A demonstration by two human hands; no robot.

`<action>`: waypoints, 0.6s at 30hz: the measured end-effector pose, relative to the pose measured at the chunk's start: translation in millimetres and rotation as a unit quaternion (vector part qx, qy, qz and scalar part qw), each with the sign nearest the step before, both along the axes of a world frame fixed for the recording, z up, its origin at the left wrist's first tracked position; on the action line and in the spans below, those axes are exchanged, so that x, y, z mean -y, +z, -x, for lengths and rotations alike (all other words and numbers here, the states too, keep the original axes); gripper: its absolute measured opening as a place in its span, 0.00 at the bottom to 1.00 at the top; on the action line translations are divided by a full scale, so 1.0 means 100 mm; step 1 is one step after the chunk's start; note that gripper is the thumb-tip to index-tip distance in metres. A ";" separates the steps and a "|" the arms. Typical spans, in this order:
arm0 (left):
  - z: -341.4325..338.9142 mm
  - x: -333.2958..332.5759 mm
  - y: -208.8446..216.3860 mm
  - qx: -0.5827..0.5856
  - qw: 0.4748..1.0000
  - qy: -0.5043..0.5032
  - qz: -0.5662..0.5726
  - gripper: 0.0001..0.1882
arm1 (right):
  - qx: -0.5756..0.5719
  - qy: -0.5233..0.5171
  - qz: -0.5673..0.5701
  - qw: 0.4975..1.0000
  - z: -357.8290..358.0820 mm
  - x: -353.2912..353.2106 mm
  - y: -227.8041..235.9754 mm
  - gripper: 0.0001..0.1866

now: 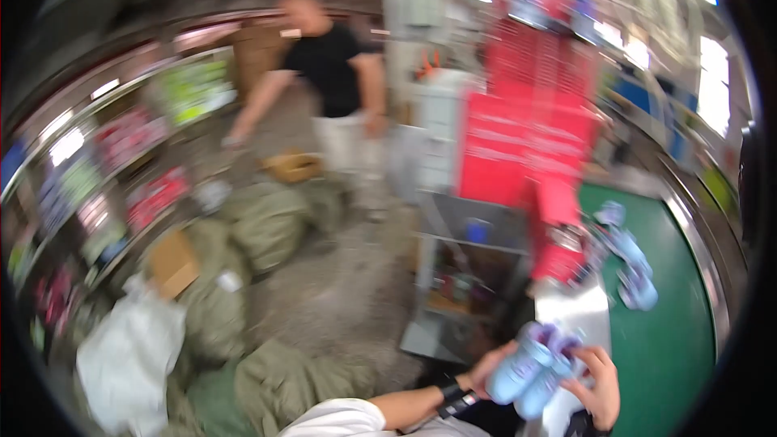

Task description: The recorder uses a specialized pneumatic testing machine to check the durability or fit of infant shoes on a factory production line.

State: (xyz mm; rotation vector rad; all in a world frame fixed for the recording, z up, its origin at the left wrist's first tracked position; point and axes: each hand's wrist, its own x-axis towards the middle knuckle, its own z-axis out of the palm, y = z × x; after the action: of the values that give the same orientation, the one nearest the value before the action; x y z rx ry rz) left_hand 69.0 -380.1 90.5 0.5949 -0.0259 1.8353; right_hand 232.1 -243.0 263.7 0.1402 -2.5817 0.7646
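Note:
The picture is blurred by motion. Both my hands hold a light blue shoe [530, 372] with purple trim near the lower edge. My left hand [486, 370] grips its left side, a dark band on the wrist. My right hand [600, 384] cups its right side. Below the shoe lies a white sheet [579, 311] on the green belt [676, 340]. More light blue shoes [631, 263] lie further along the belt.
A person in a black shirt [328, 73] stands at the back, arm stretched toward shelves [89, 178]. Olive sacks [267, 226], a white bag [129, 356] and a cardboard box [171, 263] cover the floor. Red boxes [534, 129] stack beside a metal rack [469, 275].

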 end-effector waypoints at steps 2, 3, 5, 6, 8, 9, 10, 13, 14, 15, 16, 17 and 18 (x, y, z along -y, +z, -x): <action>0.40 -0.04 -0.04 0.006 0.995 0.084 0.045 0.30 | 0.136 -0.002 -0.027 0.990 0.49 -0.22 0.05 0.30; 0.59 -0.11 -0.12 0.010 0.991 0.116 0.058 0.29 | 0.102 0.025 -0.034 0.994 0.75 -0.41 -0.06 0.31; 0.75 -0.34 -0.19 0.063 0.987 0.148 -0.002 0.28 | 0.044 0.066 -0.055 0.995 1.19 -0.81 -0.33 0.29; 0.81 -0.59 -0.31 0.114 0.980 0.165 0.013 0.29 | 0.020 0.073 -0.065 0.995 1.28 -1.00 -0.42 0.28; 0.88 -0.95 -0.42 0.087 0.988 0.123 0.043 0.31 | 0.040 0.050 -0.048 0.997 1.41 -1.33 -0.50 0.26; 0.91 -1.20 -0.49 0.116 0.980 0.132 0.092 0.33 | 0.048 0.040 -0.041 0.997 1.40 -1.52 -0.56 0.24; 0.91 -1.41 -0.56 0.112 0.984 0.105 0.094 0.32 | 0.056 0.013 -0.031 0.998 1.38 -1.72 -0.69 0.24; 0.94 -2.07 -0.70 0.156 0.972 0.054 0.169 0.33 | 0.008 -0.063 0.001 0.998 1.27 -2.23 -1.03 0.19; 0.99 -2.28 -0.84 0.130 0.973 0.029 0.190 0.33 | 0.016 -0.087 0.010 0.996 1.22 -2.40 -1.12 0.19; 0.99 -2.48 -0.92 0.103 0.972 0.001 0.211 0.33 | 0.018 -0.106 -0.007 0.994 1.16 -2.58 -1.22 0.17; 0.96 -2.66 -1.00 0.104 0.969 -0.026 0.222 0.33 | 0.021 -0.125 -0.024 0.992 1.08 -2.72 -1.31 0.15; 0.94 -2.81 -1.05 0.111 0.968 -0.047 0.222 0.33 | 0.030 -0.147 -0.014 0.989 1.02 -2.80 -1.36 0.15; 0.91 -2.93 -1.06 0.118 0.965 -0.070 0.222 0.33 | 0.037 -0.174 -0.018 0.984 0.96 -2.85 -1.39 0.14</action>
State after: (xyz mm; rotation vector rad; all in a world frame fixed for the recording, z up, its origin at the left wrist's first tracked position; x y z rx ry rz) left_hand -21.9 -86.6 -15.5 0.0560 0.1769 1.6914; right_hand 136.2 41.9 124.3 -0.3254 -2.5884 0.6012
